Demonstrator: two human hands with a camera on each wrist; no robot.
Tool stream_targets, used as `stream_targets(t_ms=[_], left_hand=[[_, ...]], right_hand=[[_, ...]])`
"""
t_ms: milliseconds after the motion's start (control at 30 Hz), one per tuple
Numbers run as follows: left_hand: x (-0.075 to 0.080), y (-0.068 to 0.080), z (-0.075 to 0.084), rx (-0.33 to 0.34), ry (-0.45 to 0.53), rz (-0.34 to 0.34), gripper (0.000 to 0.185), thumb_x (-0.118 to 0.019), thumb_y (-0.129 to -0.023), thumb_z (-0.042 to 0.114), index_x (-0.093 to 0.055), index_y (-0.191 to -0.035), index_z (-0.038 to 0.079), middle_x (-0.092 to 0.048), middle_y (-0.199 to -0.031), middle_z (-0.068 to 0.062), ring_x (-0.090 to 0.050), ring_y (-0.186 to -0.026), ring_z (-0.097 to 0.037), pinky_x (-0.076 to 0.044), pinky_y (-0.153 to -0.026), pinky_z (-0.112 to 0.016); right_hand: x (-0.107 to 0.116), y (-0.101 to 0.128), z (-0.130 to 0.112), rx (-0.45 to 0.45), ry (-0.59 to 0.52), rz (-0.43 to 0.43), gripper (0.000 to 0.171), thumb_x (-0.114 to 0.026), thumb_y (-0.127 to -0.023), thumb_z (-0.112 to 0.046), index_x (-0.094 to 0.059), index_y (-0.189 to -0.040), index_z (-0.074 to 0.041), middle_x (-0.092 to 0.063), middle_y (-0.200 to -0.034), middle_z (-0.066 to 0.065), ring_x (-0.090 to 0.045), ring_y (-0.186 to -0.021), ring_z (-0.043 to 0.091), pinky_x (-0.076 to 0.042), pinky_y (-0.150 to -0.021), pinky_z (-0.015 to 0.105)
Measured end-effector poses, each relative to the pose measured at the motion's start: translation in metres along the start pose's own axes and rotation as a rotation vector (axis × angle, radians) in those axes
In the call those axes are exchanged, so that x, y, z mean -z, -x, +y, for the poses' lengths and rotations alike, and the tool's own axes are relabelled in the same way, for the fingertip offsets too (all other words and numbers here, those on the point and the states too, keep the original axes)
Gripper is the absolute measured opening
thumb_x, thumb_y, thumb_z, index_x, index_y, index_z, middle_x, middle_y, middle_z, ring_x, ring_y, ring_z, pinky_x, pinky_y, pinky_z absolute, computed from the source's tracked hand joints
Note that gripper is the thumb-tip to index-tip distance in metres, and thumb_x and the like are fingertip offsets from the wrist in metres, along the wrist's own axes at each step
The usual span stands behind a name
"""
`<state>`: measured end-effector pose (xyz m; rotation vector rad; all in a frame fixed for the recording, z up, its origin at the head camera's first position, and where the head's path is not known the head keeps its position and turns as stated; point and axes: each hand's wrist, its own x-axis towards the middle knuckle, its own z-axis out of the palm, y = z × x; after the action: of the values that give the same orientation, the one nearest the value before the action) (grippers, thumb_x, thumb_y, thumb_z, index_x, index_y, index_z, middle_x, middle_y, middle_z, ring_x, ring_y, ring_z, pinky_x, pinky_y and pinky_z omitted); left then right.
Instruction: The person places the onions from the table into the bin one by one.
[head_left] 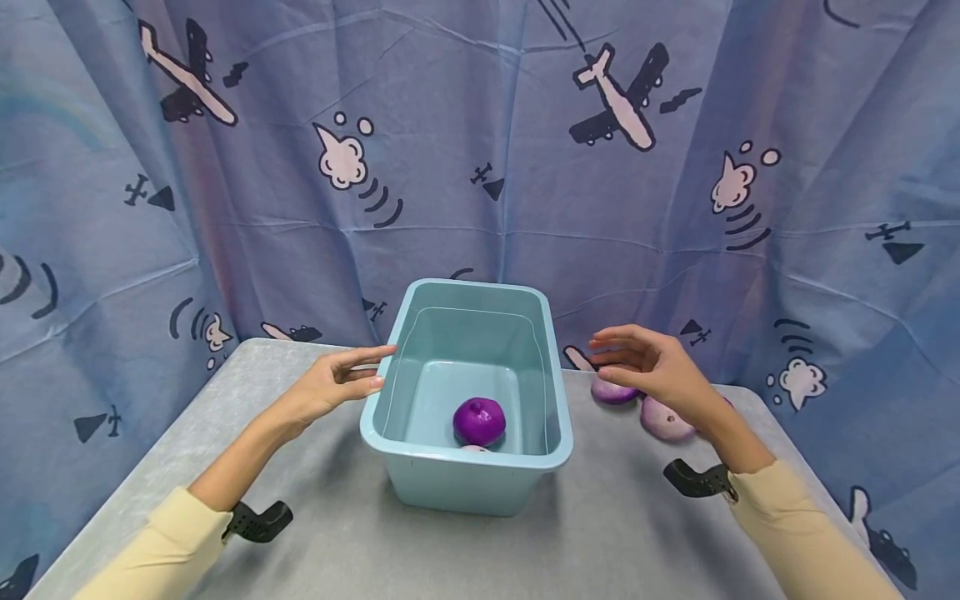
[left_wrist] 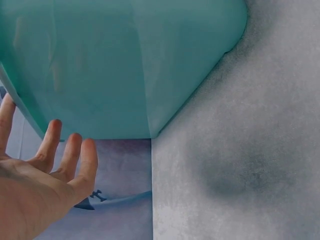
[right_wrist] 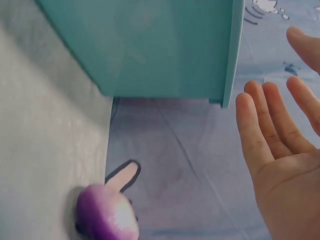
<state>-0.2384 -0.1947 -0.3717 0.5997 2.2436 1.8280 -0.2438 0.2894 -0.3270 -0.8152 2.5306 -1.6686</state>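
A light blue plastic bin (head_left: 457, 485) stands upright on the table. Inside lies a round, bright purple onion-like thing (head_left: 480, 421), and a paler one (head_left: 475, 448) shows only a sliver behind the front rim. With fingers extended, my left hand (head_left: 330, 387) has its fingertips at the bin's left rim; contact is hard to tell. My right hand (head_left: 651, 365) hovers right of the bin, fingers loosely bent and holding nothing. Below it on the table are purple-and-white round things (head_left: 667, 421), partly hidden by the hand and forearm; one (right_wrist: 106, 212) appears in the right wrist view.
The grey table (head_left: 315, 533) ends at a back edge close behind the bin. A blue curtain (head_left: 450, 167) printed with planes hangs behind and along both sides. Each wrist carries a black mount, such as the left one (head_left: 258, 522).
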Motion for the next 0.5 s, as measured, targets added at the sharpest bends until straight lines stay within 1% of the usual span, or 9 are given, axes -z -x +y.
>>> stream_targets(t_ms=[100, 200, 367, 500], left_hand=[[-0.001, 0.0, 0.0, 0.0, 0.0, -0.002, 0.059, -0.074, -0.095, 0.02, -0.053, -0.149, 0.011, -0.052, -0.147, -0.011, -0.056, -0.127, -0.028, -0.05, -0.099, -0.043], [-0.001, 0.0, 0.001, -0.002, -0.002, -0.001, 0.059, -0.074, -0.095, 0.021, -0.053, -0.149, 0.011, -0.052, -0.148, -0.011, -0.056, -0.127, -0.028, -0.05, -0.099, -0.043], [0.0, 0.0, 0.001, 0.003, -0.004, -0.003, 0.059, -0.074, -0.096, 0.021, -0.052, -0.15, 0.011, -0.052, -0.148, -0.011, -0.057, -0.127, -0.029, -0.05, -0.099, -0.044], [0.0, 0.0, 0.0, 0.004, 0.001, -0.006, 0.059, -0.074, -0.096, 0.022, -0.052, -0.15, 0.011, -0.052, -0.148, -0.012, -0.058, -0.125, -0.028, -0.051, -0.098, -0.043]], right_hand=[[0.004, 0.007, 0.005, -0.026, 0.022, 0.027, 0.05, -0.076, -0.093, -0.008, -0.056, -0.138, -0.001, -0.06, -0.134, 0.019, -0.062, -0.118, 0.035, -0.054, -0.09, 0.031], [0.008, 0.012, 0.009, -0.035, 0.033, 0.049, 0.048, -0.076, -0.093, -0.009, -0.058, -0.137, -0.002, -0.06, -0.134, 0.019, -0.063, -0.118, 0.034, -0.054, -0.09, 0.03], [0.018, 0.022, 0.013, -0.014, 0.044, 0.047, 0.045, -0.073, -0.095, -0.004, -0.058, -0.137, -0.001, -0.063, -0.131, 0.013, -0.065, -0.115, 0.03, -0.054, -0.09, 0.028], [0.027, 0.03, 0.022, -0.022, 0.079, 0.059, 0.045, -0.073, -0.094, -0.003, -0.058, -0.136, 0.0, -0.065, -0.128, 0.009, -0.066, -0.113, 0.023, -0.054, -0.089, 0.026]])
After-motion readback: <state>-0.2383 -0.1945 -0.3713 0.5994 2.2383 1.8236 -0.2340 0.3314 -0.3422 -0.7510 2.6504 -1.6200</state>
